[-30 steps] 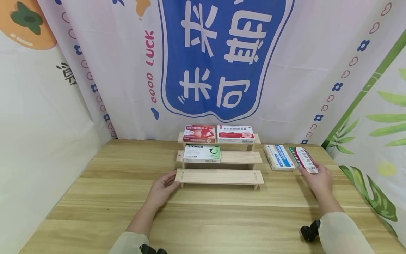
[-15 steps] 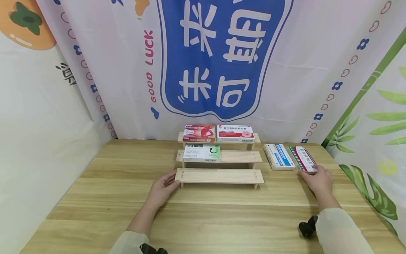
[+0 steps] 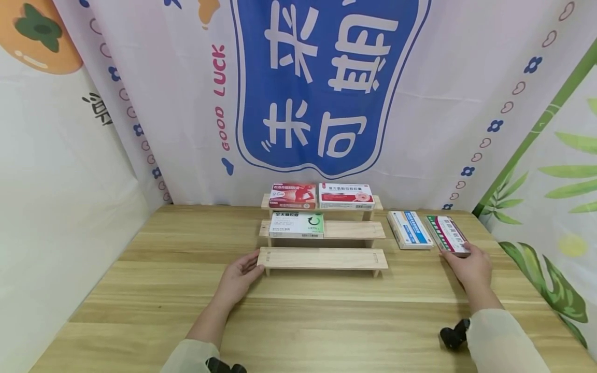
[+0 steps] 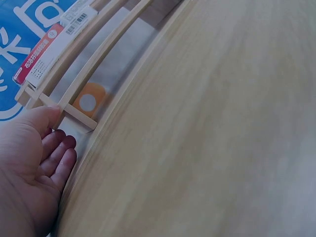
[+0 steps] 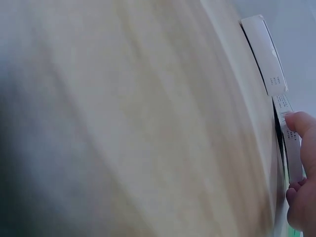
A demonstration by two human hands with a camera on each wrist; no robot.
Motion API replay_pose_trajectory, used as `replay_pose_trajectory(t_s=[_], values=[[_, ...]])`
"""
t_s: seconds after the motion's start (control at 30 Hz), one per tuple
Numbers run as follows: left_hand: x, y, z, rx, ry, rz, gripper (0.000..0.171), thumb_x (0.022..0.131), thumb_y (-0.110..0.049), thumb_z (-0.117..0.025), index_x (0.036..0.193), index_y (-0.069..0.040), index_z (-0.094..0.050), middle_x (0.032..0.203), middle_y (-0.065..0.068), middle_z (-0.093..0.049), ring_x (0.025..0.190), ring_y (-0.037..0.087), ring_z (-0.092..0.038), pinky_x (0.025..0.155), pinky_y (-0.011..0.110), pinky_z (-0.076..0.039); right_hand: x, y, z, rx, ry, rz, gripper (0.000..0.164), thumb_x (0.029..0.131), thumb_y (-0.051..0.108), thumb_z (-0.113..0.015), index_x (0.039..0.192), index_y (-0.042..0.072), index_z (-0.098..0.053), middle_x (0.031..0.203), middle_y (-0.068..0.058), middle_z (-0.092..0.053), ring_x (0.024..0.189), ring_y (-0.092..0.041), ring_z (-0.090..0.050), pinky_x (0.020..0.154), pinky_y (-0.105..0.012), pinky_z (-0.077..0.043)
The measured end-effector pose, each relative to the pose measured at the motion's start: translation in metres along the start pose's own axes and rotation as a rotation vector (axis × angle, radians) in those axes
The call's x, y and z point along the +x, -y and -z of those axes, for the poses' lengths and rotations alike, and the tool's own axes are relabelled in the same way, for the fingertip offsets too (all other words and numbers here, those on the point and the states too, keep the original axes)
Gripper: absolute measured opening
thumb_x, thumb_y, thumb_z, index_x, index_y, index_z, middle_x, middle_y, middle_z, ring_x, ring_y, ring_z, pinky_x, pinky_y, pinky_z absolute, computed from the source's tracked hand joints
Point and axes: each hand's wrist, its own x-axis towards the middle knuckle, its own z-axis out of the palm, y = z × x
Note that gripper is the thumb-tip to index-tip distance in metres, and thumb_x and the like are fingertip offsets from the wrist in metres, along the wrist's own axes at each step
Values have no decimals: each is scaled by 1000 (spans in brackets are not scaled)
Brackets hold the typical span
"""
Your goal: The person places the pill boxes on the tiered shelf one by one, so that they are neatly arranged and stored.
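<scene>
In the head view my right hand [image 3: 470,267] grips the near end of a green, white and maroon medicine box [image 3: 445,233] on the table. Its thumb [image 5: 298,122] presses the box's side [image 5: 292,153] in the right wrist view. Just left of it lies a blue, white and orange medicine box [image 3: 410,230]. My left hand [image 3: 238,280] holds the left end of the lowest step of a three-step wooden rack [image 3: 322,258]. In the left wrist view, the thumb lies against the rack's end and the fingers [image 4: 61,163] are bent.
On the top step sit a red medicine box [image 3: 293,196] and a white-and-red medicine box [image 3: 346,196]. A white-and-green medicine box [image 3: 297,225] sits on the middle step's left half. A printed curtain [image 3: 186,103] hangs behind the wooden table [image 3: 326,321].
The box under my right hand has settled flat and shifted slightly right, leaving a wider gap beside the blue-and-white box. My left hand has stayed on the rack.
</scene>
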Motion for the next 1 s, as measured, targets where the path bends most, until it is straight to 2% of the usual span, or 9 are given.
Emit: replay_pose_trajectory(t_s=[0.33,0.6,0.73,0.87,1.0], values=[[0,1,-1,4,0,-10,49,94,-10,-65,139,1,-50,140,21,-55,128,35,-55,109,40,-47,-3,1,5,54,-39,13,88,93,52,-57,152,-3,-23,151,-39,-21,137,-54,-25,117,-62,-25],[0,2,0,10,1,-17,49,93,-10,-65,139,1,-50,139,22,-55,128,35,-56,109,40,-47,-16,8,17,126,-42,66,87,91,53,-60,151,-1,-29,155,-34,-21,142,-52,-21,119,-63,-20],[0,2,0,11,-1,-16,49,94,-10,-65,139,1,-50,140,22,-55,128,35,-55,109,40,-47,-26,13,24,141,-34,109,87,90,54,-61,151,0,-30,154,-34,-24,140,-52,-26,116,-64,-26],[0,2,0,6,-1,-15,49,94,-10,-65,139,2,-50,140,22,-55,128,35,-55,109,40,-47,-34,19,31,157,3,122,90,89,59,-60,153,3,-27,156,-33,-21,140,-53,-28,113,-65,-31],[1,2,0,4,-1,-16,49,93,-10,-65,139,2,-50,140,22,-55,128,35,-55,108,39,-48,-43,25,37,160,12,187,87,91,53,-62,152,1,-29,155,-35,-23,137,-56,-30,112,-66,-32]])
